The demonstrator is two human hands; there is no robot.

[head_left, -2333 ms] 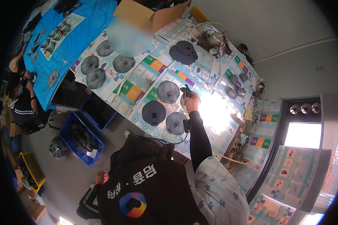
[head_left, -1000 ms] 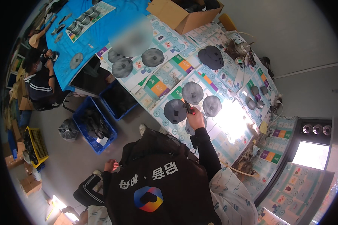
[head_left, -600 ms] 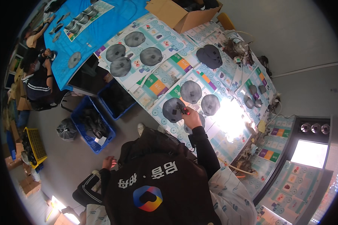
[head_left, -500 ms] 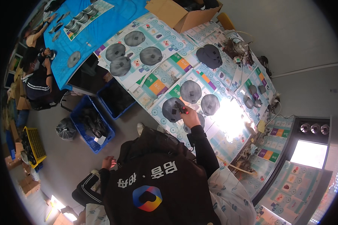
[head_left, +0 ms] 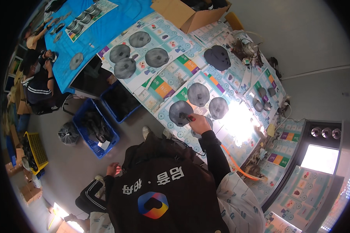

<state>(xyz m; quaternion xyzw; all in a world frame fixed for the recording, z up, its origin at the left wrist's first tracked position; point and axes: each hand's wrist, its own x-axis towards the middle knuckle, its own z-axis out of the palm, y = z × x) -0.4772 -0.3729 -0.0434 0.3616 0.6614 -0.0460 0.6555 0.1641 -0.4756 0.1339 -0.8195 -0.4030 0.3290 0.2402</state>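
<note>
While the left hand (head_left: 113,169) hangs well apart from the patterned worktop (head_left: 165,110), its fingers loosely parted, the right hand (head_left: 199,124) is closed around a dark tool (head_left: 186,116). This tool is over a round grey disc (head_left: 179,106) on the worktop; whether they touch, one cannot tell. Two similar discs (head_left: 198,89) lie near, and a fourth disc (head_left: 195,134) is partly hidden by the right hand.
</note>
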